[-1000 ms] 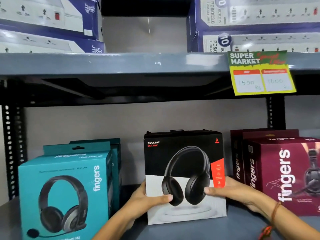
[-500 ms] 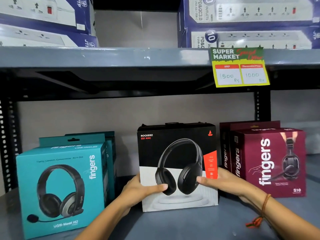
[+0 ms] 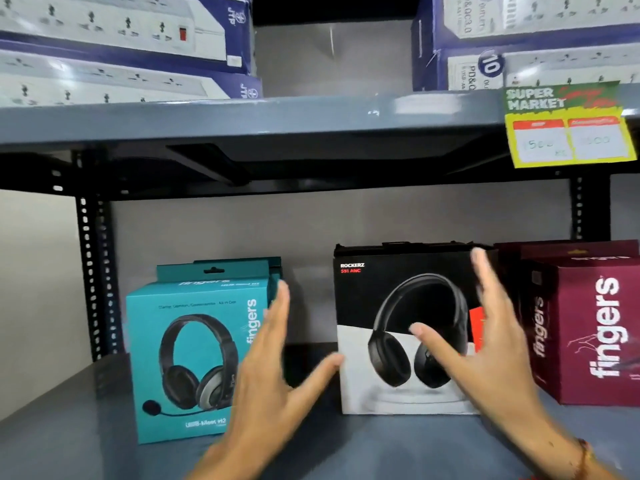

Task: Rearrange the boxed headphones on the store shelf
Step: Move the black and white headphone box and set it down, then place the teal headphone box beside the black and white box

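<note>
A black-and-white Rockerz headphone box (image 3: 391, 306) stands upright in the middle of the grey lower shelf (image 3: 69, 427). To its left stands a teal fingers headset box (image 3: 187, 344), with another teal box behind it. A maroon fingers box (image 3: 595, 327) stands to the right, a second one behind it. My left hand (image 3: 273, 368) hovers open between the teal box and the black box, touching neither firmly. My right hand (image 3: 485, 337) is open in front of the black box's right side, fingers spread, holding nothing.
The upper shelf (image 3: 277, 116) carries blue power-strip boxes (image 3: 121, 39) at left and at right (image 3: 519, 39). A yellow-green price tag (image 3: 568, 133) hangs from its edge at right. Black perforated uprights (image 3: 91, 271) frame the bay.
Both hands have let go of the black box and pulled back with fingers spread. The box stays standing on the shelf. The view has shifted left.
</note>
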`<state>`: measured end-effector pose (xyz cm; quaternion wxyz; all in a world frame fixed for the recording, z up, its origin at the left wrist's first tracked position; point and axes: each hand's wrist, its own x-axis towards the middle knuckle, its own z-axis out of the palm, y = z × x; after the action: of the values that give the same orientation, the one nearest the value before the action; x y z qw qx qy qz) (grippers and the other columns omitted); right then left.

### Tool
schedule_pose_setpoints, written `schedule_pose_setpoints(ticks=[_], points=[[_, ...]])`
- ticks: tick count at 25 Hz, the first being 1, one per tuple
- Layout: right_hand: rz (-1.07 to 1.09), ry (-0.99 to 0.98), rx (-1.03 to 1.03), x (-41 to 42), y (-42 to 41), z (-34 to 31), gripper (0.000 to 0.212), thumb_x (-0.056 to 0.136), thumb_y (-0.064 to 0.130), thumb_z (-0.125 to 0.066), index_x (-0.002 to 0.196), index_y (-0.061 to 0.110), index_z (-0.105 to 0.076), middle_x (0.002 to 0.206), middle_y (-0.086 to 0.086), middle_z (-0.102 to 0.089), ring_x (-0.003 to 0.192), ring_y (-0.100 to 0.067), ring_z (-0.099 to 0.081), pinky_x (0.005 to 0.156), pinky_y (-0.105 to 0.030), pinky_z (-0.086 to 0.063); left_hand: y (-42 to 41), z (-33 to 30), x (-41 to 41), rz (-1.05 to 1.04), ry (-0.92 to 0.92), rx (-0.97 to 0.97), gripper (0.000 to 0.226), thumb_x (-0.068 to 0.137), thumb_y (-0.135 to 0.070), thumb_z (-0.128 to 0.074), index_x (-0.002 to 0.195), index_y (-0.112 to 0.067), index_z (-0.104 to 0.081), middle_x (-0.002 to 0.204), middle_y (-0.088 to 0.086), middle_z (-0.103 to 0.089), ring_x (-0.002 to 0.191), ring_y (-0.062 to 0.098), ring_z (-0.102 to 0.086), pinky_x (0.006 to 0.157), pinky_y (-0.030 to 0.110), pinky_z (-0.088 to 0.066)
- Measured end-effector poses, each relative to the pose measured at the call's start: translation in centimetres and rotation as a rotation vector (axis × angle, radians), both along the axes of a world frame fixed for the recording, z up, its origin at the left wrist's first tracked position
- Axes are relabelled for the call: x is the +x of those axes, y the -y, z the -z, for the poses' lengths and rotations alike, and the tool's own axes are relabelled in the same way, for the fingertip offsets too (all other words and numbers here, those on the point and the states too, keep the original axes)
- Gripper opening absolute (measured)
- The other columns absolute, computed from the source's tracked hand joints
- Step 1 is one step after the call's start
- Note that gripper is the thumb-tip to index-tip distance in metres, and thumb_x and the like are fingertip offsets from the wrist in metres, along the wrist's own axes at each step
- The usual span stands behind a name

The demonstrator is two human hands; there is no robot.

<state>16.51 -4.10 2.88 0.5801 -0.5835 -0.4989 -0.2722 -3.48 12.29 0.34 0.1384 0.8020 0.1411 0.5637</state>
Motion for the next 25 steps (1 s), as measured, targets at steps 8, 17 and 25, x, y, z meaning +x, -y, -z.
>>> schedule_pose_setpoints(ticks=[8,17,25], points=[[-0.503,-0.229,-0.785,-10.3,-12.4,0.6,0.128,0.069,0.073,-0.071,0.159,0.035,0.012,0.166,0.020,-0.005,0.149,-0.003,-0.017,0.111,-0.020,-0.019,-10.4,1.1,-12.3,-0.222,0.116,-0.599,0.161,0.034,-0.074,-0.078,0.163,-0.027,0.007,0.173,0.003,-0.015,0.157,0.024,-0.019,0.127,0.048,-0.018],[-0.759,-0.526,-0.917,-9.5,-17.4,2.0,0.089,0.079,0.033,-0.085,0.151,0.031,-0.033,0.138,0.011,-0.063,0.125,-0.006,-0.059,0.104,-0.023,-0.048,-14.7,1.6,-12.7,0.281,-0.222,-0.912,0.112,0.030,-0.063,-0.097,0.129,-0.022,-0.065,0.115,-0.003,-0.081,0.110,0.019,-0.075,0.099,0.038,-0.055],[-0.699,-0.491,-0.949,-9.1,-17.8,2.5,0.080,0.078,0.047,-0.082,0.146,0.036,-0.042,0.127,0.023,-0.064,0.106,0.014,-0.060,0.075,-0.005,-0.050,-14.9,1.4,-12.0,0.258,-0.220,-0.924,0.087,0.040,-0.055,-0.094,0.118,-0.025,-0.071,0.105,-0.008,-0.083,0.097,0.012,-0.079,0.082,0.028,-0.058]])
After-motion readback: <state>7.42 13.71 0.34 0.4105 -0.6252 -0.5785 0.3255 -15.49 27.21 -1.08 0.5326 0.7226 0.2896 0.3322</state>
